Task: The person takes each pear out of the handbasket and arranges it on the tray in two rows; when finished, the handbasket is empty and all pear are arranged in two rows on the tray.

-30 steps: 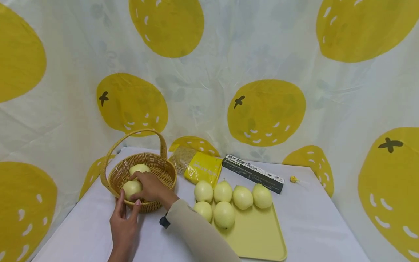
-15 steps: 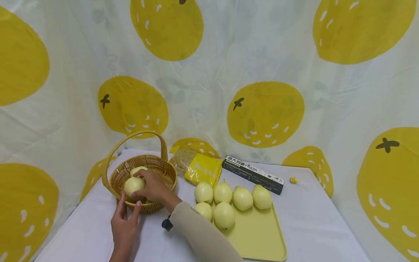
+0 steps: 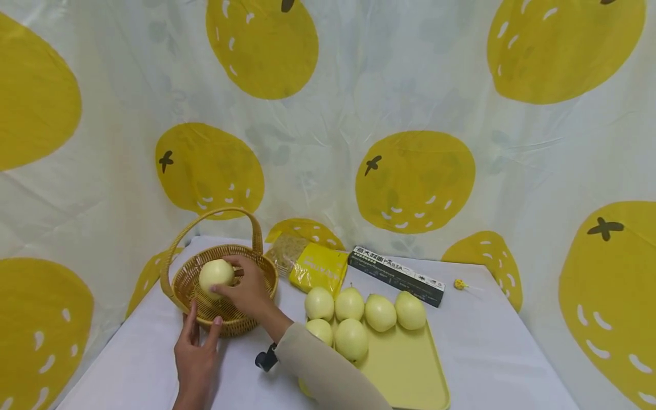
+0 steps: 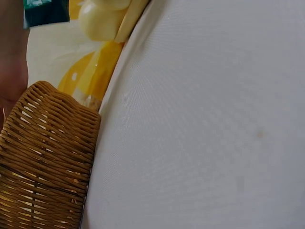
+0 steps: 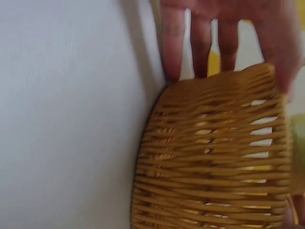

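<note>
A round pale-yellow pear [image 3: 214, 277] is held in my right hand [image 3: 249, 287], over the wicker basket [image 3: 233, 327]. Thumb and fingertips grip it from its right side. The pear seen behind it earlier does not show now. My left hand [image 3: 196, 357] is at the basket's near side, fingers spread and fairly straight, touching the wall. In the right wrist view, the left fingers [image 5: 200, 45] reach down to the woven wall [image 5: 209, 157], with the thumb near the rim. The left wrist view shows mainly the basket's side [image 4: 47, 157] and white cloth.
Several pears [image 3: 351, 340] stand on a yellow tray [image 3: 410, 364] right of the basket, partly behind the right sleeve [image 3: 328, 370]. Behind lie a yellow packet [image 3: 319, 265], a black pasta box [image 3: 394, 276] and a small lollipop [image 3: 460, 283]. The basket's handle [image 3: 176, 239] arches upward.
My right hand has moved the pear up and away from the basket's near rim, covering where the other pear showed. The left hand has stayed at the basket.
</note>
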`<state>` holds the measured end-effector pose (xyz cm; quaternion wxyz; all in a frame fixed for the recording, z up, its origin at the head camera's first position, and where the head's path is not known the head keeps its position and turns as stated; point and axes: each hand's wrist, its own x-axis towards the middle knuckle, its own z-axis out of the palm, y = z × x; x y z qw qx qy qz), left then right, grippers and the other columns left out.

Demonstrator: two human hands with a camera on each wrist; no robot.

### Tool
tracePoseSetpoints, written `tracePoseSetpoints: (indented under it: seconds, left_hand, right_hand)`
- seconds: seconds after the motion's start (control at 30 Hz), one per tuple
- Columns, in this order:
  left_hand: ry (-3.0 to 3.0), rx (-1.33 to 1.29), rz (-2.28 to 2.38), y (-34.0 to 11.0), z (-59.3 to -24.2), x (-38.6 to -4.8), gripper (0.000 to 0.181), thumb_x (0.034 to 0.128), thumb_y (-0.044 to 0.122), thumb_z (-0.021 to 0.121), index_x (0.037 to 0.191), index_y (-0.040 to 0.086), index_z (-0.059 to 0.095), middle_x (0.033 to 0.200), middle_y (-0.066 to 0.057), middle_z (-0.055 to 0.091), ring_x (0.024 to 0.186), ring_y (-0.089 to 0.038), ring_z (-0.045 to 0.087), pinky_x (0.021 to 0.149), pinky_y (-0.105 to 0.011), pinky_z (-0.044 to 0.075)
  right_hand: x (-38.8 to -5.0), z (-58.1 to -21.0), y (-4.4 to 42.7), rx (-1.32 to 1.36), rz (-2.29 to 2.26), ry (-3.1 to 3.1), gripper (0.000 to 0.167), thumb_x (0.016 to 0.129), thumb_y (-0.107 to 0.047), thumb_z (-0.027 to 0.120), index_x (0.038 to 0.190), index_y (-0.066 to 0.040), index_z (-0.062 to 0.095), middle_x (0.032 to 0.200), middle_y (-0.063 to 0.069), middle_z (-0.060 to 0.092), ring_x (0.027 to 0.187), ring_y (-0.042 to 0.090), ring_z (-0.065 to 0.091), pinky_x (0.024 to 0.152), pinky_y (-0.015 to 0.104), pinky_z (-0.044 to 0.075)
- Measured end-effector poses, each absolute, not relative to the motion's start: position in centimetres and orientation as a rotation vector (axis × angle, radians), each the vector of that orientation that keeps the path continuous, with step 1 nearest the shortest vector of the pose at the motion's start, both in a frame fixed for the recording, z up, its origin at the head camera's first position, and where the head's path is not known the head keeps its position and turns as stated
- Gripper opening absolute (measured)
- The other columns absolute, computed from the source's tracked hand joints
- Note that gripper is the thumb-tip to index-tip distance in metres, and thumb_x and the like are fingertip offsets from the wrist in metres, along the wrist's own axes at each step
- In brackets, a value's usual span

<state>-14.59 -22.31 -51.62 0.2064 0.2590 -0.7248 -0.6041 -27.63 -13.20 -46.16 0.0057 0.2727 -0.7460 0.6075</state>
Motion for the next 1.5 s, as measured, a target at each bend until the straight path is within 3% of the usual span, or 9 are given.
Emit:
tracePoseSetpoints:
  seconds: [0.2, 0.47, 0.63, 0.83, 1.03, 1.23, 1.5]
  left_hand:
    - [-2.003, 0.691, -1.669, -22.2, -51.3, -14.5, 0.079, 0.1051, 0.044, 0.066, 0.170, 0.034, 0.021, 0.178, 0.013, 0.009, 0.166, -0.026, 0.008, 0.139, -0.046, 0.009]
    - [-1.990, 0.695, -1.675, -22.2, -51.7, -14.3, 0.079, 0.1035, 0.042, 0.070, 0.168, 0.040, 0.024, 0.178, 0.014, 0.014, 0.166, -0.026, 0.011, 0.139, -0.045, 0.012]
    - [-1.980, 0.691, -1.683, -22.3, -51.7, -14.2, 0.077, 0.1036, 0.041, 0.070, 0.165, 0.047, 0.024, 0.178, 0.014, 0.013, 0.166, -0.025, 0.011, 0.139, -0.043, 0.010]
    - [-1.996, 0.686, -1.682, -22.4, -51.7, -14.4, 0.075, 0.1041, 0.043, 0.068, 0.163, 0.051, 0.023, 0.178, 0.013, 0.012, 0.166, -0.024, 0.009, 0.139, -0.044, 0.009]
    - [-1.991, 0.708, -1.686, -22.4, -51.6, -14.3, 0.076, 0.1044, 0.040, 0.069, 0.165, 0.047, 0.023, 0.177, 0.015, 0.012, 0.166, -0.020, 0.008, 0.139, -0.039, 0.007]
    - [-1.990, 0.710, -1.685, -22.5, -51.6, -14.5, 0.078, 0.1049, 0.043, 0.067, 0.167, 0.042, 0.020, 0.177, 0.016, 0.008, 0.166, -0.020, 0.003, 0.139, -0.039, 0.005]
    - [-1.989, 0.747, -1.730, -22.3, -51.4, -14.4, 0.079, 0.1035, 0.049, 0.066, 0.166, 0.045, 0.018, 0.176, 0.021, 0.006, 0.166, -0.018, 0.001, 0.139, -0.040, 0.003]
  right_hand:
    - [-26.4, -44.7, -12.0, 0.729, 1.916, -2.328, 0.063, 0.082, -0.027, 0.095, 0.138, -0.028, 0.067, 0.136, -0.011, 0.067, 0.107, 0.008, 0.065, 0.088, 0.020, 0.061]
    - [-24.8, -43.4, -9.5, 0.624, 2.054, -2.251, 0.060, 0.079, -0.026, 0.097, 0.132, -0.033, 0.070, 0.128, -0.012, 0.069, 0.104, 0.014, 0.067, 0.080, 0.020, 0.060]
    - [-24.0, -42.8, -8.0, 0.596, 2.098, -2.242, 0.063, 0.079, -0.027, 0.097, 0.135, -0.032, 0.069, 0.125, -0.011, 0.069, 0.103, 0.011, 0.067, 0.077, 0.020, 0.061]
    - [-23.1, -41.7, -5.7, 0.600, 2.142, -2.196, 0.062, 0.080, -0.026, 0.096, 0.136, -0.027, 0.069, 0.123, -0.007, 0.069, 0.105, 0.014, 0.066, 0.079, 0.024, 0.060]
    - [-22.5, -40.8, -3.3, 0.603, 2.148, -2.158, 0.058, 0.081, -0.025, 0.095, 0.132, -0.033, 0.070, 0.127, -0.008, 0.070, 0.105, 0.015, 0.065, 0.078, 0.028, 0.061]
    - [-21.9, -40.2, -1.3, 0.591, 2.182, -2.129, 0.057, 0.082, -0.023, 0.094, 0.132, -0.036, 0.069, 0.130, -0.010, 0.069, 0.109, 0.019, 0.066, 0.085, 0.035, 0.062]
    - [-21.1, -40.2, 1.7, 0.583, 2.197, -2.154, 0.057, 0.084, -0.023, 0.093, 0.134, -0.037, 0.068, 0.137, -0.009, 0.067, 0.114, 0.026, 0.063, 0.088, 0.038, 0.060]
